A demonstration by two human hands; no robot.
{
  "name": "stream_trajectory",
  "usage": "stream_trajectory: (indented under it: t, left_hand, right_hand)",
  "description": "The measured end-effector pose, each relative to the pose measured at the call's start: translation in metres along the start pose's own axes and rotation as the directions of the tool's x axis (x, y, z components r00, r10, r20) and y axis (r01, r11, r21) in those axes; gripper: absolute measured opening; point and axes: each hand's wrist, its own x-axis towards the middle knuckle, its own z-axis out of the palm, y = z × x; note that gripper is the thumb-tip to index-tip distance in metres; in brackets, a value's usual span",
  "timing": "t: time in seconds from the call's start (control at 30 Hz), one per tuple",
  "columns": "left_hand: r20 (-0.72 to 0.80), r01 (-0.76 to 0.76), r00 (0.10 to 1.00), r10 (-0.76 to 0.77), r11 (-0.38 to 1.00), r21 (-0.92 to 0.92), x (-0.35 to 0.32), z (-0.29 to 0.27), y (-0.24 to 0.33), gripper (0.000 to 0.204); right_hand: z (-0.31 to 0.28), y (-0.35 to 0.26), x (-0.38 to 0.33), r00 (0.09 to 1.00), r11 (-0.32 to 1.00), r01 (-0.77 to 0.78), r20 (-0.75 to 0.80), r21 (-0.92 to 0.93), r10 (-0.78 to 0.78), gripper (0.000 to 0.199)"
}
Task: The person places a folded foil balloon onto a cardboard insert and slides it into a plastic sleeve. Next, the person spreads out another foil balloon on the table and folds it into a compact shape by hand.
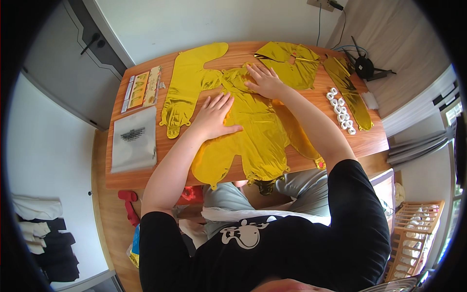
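Five flat gold foil balloons lay on one wooden table, some overlapping. About ten small white rings sat in a cluster at the right. At the left lay one clear plastic bag and, farther off, one printed card. Two hands pressed the foil: left hand, right hand.

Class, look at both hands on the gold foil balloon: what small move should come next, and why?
Probably slide the left hand and right hand outward, since both lie flat, fingers spread, on the wrinkled gold foil balloon, which overhangs the wooden table edge.
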Motion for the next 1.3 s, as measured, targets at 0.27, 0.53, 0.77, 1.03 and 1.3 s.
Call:
stream_trajectory:
  t: [0.27,0.53,0.77,1.03,1.3]
  left_hand:
    - [0.026,-0.016,1.0,0.017,1.0,-0.008,0.006,0.008,0.0,0.117]
    - [0.053,-0.002,0.999,0.002,1.0,-0.003,0.002,0.002,0.0,0.117]
    - [0.037,-0.006,0.999,0.006,1.0,-0.006,0.004,0.005,-0.002,0.116]
    - [0.02,-0.008,1.0,0.008,1.0,-0.005,0.004,0.005,-0.001,0.116]
    - [0.039,0.006,0.999,-0.006,1.0,0.023,0.003,0.002,0.002,0.116]
  right_hand:
    - [-0.033,0.038,-0.051,0.939,0.855,-0.211,-0.144,0.473,0.312,0.069]
    - [-0.054,-0.008,-0.269,0.787,0.794,-0.602,-0.109,0.078,0.607,0.059]
    - [-0.014,-0.041,-0.297,0.704,0.777,-0.625,-0.377,0.076,0.602,0.06]
    - [-0.019,-0.042,-0.282,0.713,0.369,-0.138,-0.166,0.919,0.681,0.047]
    - [-0.006,-0.049,-0.276,0.684,0.797,-0.187,-0.506,0.575,0.526,0.078]
